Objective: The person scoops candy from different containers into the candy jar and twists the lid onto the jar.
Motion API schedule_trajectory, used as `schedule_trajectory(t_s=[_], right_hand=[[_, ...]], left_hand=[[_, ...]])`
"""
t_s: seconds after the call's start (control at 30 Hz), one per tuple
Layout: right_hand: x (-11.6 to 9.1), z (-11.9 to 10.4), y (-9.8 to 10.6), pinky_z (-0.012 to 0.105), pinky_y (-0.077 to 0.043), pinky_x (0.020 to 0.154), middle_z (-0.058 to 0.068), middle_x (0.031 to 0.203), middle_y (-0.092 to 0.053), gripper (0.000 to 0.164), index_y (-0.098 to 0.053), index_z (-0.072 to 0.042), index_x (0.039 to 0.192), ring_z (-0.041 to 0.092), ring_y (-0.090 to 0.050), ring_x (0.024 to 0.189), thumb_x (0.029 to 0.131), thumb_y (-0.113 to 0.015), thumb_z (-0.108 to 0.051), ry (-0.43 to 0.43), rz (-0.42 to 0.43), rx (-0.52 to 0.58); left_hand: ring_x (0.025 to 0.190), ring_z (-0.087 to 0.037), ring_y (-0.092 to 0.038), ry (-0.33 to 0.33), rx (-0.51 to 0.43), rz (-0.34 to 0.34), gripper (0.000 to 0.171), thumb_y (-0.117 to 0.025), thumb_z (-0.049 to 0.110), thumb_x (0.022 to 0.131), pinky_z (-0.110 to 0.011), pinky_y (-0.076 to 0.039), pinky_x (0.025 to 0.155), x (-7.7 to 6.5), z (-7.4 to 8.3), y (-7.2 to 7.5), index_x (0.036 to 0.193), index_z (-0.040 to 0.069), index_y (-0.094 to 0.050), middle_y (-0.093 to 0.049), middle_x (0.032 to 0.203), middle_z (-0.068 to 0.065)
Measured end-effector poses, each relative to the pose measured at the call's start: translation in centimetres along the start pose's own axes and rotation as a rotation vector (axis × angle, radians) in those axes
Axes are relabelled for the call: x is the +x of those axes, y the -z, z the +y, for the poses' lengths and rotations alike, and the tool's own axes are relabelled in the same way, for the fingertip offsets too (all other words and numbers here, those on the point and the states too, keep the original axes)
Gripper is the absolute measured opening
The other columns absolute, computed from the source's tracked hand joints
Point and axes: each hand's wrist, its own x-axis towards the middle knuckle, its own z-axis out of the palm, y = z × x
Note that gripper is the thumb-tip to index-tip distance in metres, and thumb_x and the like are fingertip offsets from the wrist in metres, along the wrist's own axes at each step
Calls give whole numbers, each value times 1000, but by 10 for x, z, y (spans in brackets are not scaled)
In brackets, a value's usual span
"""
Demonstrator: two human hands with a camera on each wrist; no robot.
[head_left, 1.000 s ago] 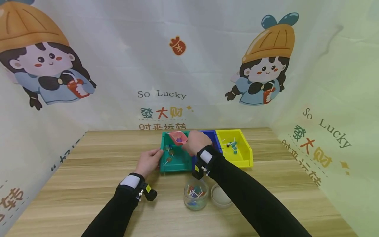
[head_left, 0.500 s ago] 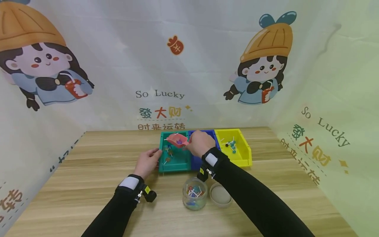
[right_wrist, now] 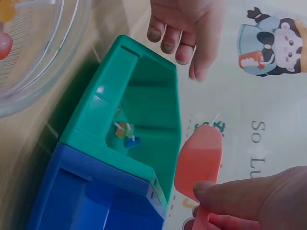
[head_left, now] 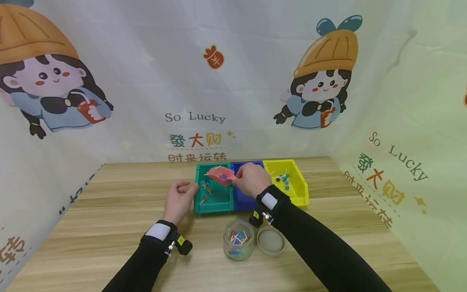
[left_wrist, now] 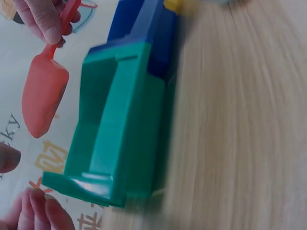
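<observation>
- Left hand of the person, black-sleeved: fingers loosely bent and holding nothing, just beside the left wall of the green bin; the wrist views show a gap between fingertips and plastic.
- Rectangular, open-topped green plastic bin: leftmost of three in a row, with several small lollipop-shaped pieces on its floor, brownish and blue among them.
- Pink plastic scoop: raised above the green bin, blade directed leftward, handle toward the right hand; it carries a small purple piece, with white sticks showing at the blade's edge.
- Round, clear glass jar: upright in front of the bins, containing multicoloured pieces with white sticks.
- Rectangular blue plastic bin: middle of the row, partly covered by the right hand in the head view.
- Right hand, also black-sleeved: grasping the scoop's handle between thumb and fingers.
- Round whitish lid: flat on the wood-grained table, just right of the jar.
- Rectangular yellow plastic bin: rightmost, holding teal and dark stick-bearing pieces.
</observation>
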Motion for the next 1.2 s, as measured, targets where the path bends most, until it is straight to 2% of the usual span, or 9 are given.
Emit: schedule_trajectory(t_s=[0.13, 0.3, 0.47, 0.63, 0.83, 1.07, 1.2], right_hand=[[-6, 5, 8, 29, -45, 62, 6, 89, -72, 23, -83, -9, 105, 25, -61, 78, 102, -80, -32, 7, 15, 21], [-14, 14, 16, 29, -45, 63, 6, 91, -73, 25, -83, -9, 109, 25, -62, 80, 103, -79, -33, 15, 25, 26], [-24, 22, 22, 29, -47, 66, 6, 93, -73, 24, -82, -9, 110, 25, -62, 82, 103, -79, -32, 39, 43, 55], [-36, 26, 29, 29, -45, 64, 6, 91, -72, 22, -81, -8, 110, 24, -61, 79, 103, -79, -29, 66, 54, 89], [-48, 31, 38, 28, -46, 64, 6, 87, -71, 20, -82, -7, 110, 23, -60, 77, 103, -79, -26, 108, 66, 117], [-65, 40, 48, 27, -46, 62, 6, 85, -71, 20, -83, -5, 108, 21, -59, 76, 101, -81, -24, 170, 100, 139], [-75, 46, 52, 29, -49, 64, 5, 87, -73, 21, -84, -6, 108, 20, -61, 78, 101, -81, -25, 191, 129, 118]], left_hand=[[83, -14, -57, -48, -34, -12, 39, -70, 25, 108, -19, -50, 65, -8, 6, 0, 132, -4, -58, -60, 105, -10], [89, -21, -71, -88, -37, -111, 31, -71, 23, 108, -21, -59, 68, -20, 12, 0, 125, -2, -63, -71, 109, -15], [97, -25, -75, -113, -47, -199, 33, -73, 22, 107, -23, -63, 74, -34, 15, 1, 128, -2, -64, -73, 115, -16], [111, -27, -73, -142, -36, -271, 41, -76, 29, 106, -29, -65, 88, -48, 15, 0, 136, 2, -65, -71, 129, -17], [138, -34, -65, -143, 15, -400, 59, -79, 39, 102, -50, -58, 113, -65, 13, -3, 152, 12, -60, -64, 152, -18], [150, -45, -54, -133, -38, -577, 79, -83, 33, 101, -57, -52, 121, -79, 9, -11, 163, 3, -46, -52, 163, -25], [155, -46, -47, -130, -25, -641, 88, -86, 33, 97, -61, -44, 126, -84, 6, -17, 166, 2, -41, -49, 166, -26]])
